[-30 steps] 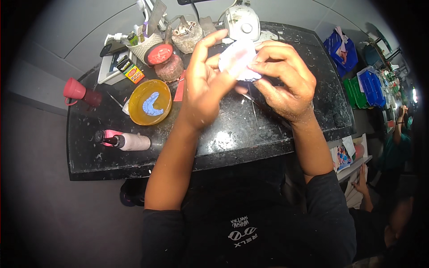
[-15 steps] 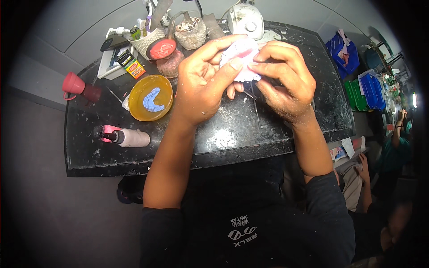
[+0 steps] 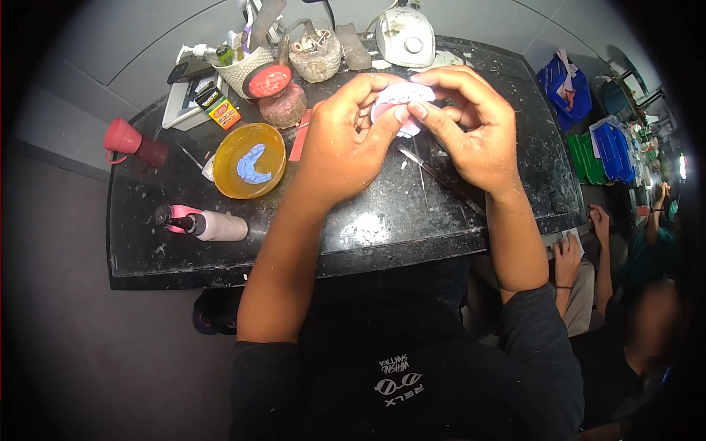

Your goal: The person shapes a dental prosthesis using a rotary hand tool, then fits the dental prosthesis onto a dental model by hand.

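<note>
Above the far half of the black bench I hold a pale, whitish dental cast with a row of teeth and a pink layer on it. My left hand is closed round its left side, and my right hand grips the opposite side. Both thumbs press side by side at the pink part; the other fingers are partly hidden behind the cast. Below my right hand lies a slim tool with a metal blade. A flat pink sheet rests beside my left wrist.
Left of my forearm stands a yellow bowl holding a blue U-shaped dental piece. Nearer lies a pinkish bottle. A red cup, a white tray and a white device line the far side. At right, a co-worker's hand shows.
The cast has come slightly lower and tipped, so its teeth face differently. My right thumb has moved in beside the left one. The bladed tool and pink sheet show more fully.
</note>
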`<state>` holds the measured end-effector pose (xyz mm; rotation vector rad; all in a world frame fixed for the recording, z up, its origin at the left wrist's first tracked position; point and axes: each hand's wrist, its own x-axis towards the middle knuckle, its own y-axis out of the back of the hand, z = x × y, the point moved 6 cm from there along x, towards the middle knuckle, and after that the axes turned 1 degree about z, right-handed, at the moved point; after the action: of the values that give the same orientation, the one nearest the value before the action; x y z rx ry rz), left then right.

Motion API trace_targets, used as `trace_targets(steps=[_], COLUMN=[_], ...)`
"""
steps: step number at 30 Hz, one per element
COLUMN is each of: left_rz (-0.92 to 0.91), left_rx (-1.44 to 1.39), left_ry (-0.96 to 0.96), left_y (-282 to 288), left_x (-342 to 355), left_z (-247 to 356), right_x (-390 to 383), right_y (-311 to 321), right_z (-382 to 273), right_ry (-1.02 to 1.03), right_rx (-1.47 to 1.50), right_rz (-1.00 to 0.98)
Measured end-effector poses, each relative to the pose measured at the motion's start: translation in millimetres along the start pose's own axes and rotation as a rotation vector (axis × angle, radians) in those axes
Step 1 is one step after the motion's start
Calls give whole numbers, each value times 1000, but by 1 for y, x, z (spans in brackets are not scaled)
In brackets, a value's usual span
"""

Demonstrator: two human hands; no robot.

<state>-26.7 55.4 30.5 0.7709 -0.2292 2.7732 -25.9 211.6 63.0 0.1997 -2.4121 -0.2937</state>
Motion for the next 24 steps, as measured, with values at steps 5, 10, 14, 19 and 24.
trace_targets(steps=[5, 10, 14, 19, 24], left_rz=[31, 118, 124, 182, 159], left_rx=[-27, 324, 634, 413, 611], left_ry=[119, -11, -358, -31, -284], left_y=[0, 9, 5, 2, -2], left_x=[0, 0, 1, -2, -3], left_z=[-3, 0, 14, 3, 8], right_x=[0, 1, -1, -4, -7], right_y=[2, 0, -10, -12, -11], right_z=[11, 8, 4, 12, 14], right_ry=[-37, -68, -48, -160, -212], right_rx=[211, 183, -138, 262, 97], right_rz=[62, 46, -104, 36, -75])
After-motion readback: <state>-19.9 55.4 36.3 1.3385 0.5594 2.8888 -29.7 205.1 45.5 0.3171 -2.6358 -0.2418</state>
